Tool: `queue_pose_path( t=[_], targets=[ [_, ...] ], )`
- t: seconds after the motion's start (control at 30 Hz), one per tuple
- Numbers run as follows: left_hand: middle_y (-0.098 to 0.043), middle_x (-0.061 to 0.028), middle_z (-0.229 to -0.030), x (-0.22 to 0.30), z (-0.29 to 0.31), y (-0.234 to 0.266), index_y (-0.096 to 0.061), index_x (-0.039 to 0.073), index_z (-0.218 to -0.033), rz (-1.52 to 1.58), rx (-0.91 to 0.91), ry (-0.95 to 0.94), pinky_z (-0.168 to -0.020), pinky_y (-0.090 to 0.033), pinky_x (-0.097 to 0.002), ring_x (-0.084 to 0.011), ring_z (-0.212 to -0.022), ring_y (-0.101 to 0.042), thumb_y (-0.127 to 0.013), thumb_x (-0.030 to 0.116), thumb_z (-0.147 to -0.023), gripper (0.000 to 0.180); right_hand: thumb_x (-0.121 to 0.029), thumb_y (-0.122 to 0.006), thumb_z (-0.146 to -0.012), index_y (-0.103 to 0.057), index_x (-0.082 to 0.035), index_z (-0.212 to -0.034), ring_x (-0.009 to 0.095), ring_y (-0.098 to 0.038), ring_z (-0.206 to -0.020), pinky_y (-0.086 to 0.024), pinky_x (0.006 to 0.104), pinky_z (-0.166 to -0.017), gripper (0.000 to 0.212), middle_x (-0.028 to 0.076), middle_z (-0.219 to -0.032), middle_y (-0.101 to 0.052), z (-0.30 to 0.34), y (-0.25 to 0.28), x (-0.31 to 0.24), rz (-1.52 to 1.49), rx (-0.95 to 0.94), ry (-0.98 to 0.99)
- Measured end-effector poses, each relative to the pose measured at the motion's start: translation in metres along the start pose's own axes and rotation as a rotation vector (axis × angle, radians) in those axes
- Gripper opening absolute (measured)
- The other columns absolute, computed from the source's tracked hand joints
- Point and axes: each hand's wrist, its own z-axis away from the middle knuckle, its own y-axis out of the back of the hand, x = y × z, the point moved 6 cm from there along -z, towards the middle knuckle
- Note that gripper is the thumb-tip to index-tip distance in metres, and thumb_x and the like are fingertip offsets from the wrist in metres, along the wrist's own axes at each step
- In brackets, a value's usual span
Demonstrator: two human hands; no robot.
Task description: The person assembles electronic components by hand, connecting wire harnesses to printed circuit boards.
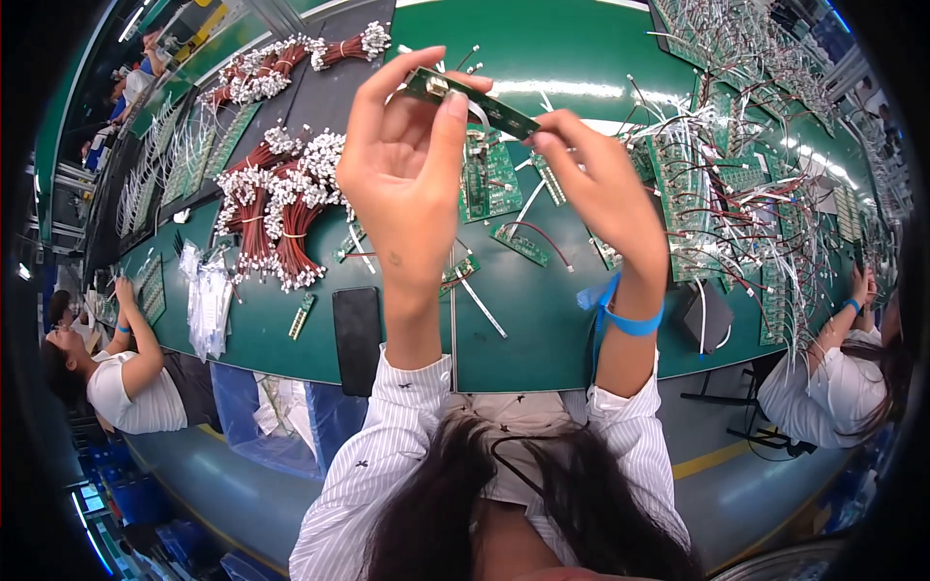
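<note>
A narrow green circuit board (pixel 504 117) is held up slantwise above the table between my two hands. My left hand (pixel 412 155) grips its upper left end, thumb pressed beside a small white connector (pixel 437 85) and fingers behind. At the lower right end, my right hand (pixel 591 165) pinches the board between thumb and fingers; a blue wrist strap (pixel 635 320) circles that wrist. Behind the board, larger green circuit boards (pixel 494 184) lie on the table. Below my hands are small boards with wires, one of them a strip (pixel 520 244) with a red-black cable.
Bundles of red-brown cables with white connectors (pixel 291 208) lie left on the green table (pixel 407 339). A black phone (pixel 356 339) rests near the front edge. Wired boards (pixel 717 203) crowd the right. A blue-lined bin (pixel 242 416) stands below. Co-workers sit on both sides.
</note>
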Motion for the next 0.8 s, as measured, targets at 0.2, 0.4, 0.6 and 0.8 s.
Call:
queue_pose_path(
  t=[0.2, 0.4, 0.6, 0.8],
  targets=[
    [-0.063, -0.0137, -0.091, 0.003, -0.001, 0.004, -0.047, -0.003, -0.113, 0.02, -0.034, 0.087, -0.067, -0.047, -0.0188, -0.0078, -0.077, -0.056, -0.052, -0.005, -0.084, 0.029, -0.021, -0.048, -0.09, -0.058, 0.002, -0.099, 0.013, -0.054, -0.085, -0.041, 0.0259, -0.077, 0.026, 0.004, -0.078, -0.062, -0.015, -0.047, 0.001, -0.724, -0.248, 0.024],
    [-0.063, -0.0141, -0.091, -0.001, -0.003, 0.01, -0.047, -0.004, -0.113, 0.023, -0.004, 0.047, -0.065, -0.048, -0.0203, -0.0087, -0.079, -0.057, -0.051, -0.005, -0.084, 0.029, -0.019, -0.052, -0.087, -0.063, 0.0, -0.09, 0.011, -0.055, -0.083, -0.041, 0.0249, -0.077, 0.022, 0.006, -0.084, -0.064, -0.01, -0.052, 0.002, -0.903, -0.462, -0.062],
    [-0.062, -0.0136, -0.092, 0.011, -0.001, 0.016, -0.046, -0.004, -0.114, -0.012, 0.017, 0.047, -0.067, -0.043, -0.0174, -0.0082, -0.079, -0.056, -0.052, -0.005, -0.083, 0.032, -0.017, -0.051, -0.089, -0.062, 0.003, -0.094, 0.014, -0.059, -0.081, -0.044, 0.027, -0.08, 0.024, 0.008, -0.083, -0.064, -0.014, -0.021, -0.004, -0.847, -0.033, -0.01],
    [-0.062, -0.0126, -0.092, 0.005, 0.0, 0.01, -0.045, -0.003, -0.112, -0.009, -0.016, 0.096, -0.069, -0.043, -0.0183, -0.0088, -0.082, -0.056, -0.053, -0.005, -0.083, 0.029, -0.015, -0.049, -0.09, -0.06, 0.004, -0.097, 0.011, -0.056, -0.069, -0.044, 0.0236, -0.068, 0.023, 0.004, -0.073, -0.059, -0.006, 0.005, -0.008, -0.91, 0.047, -0.014]
  ],
)
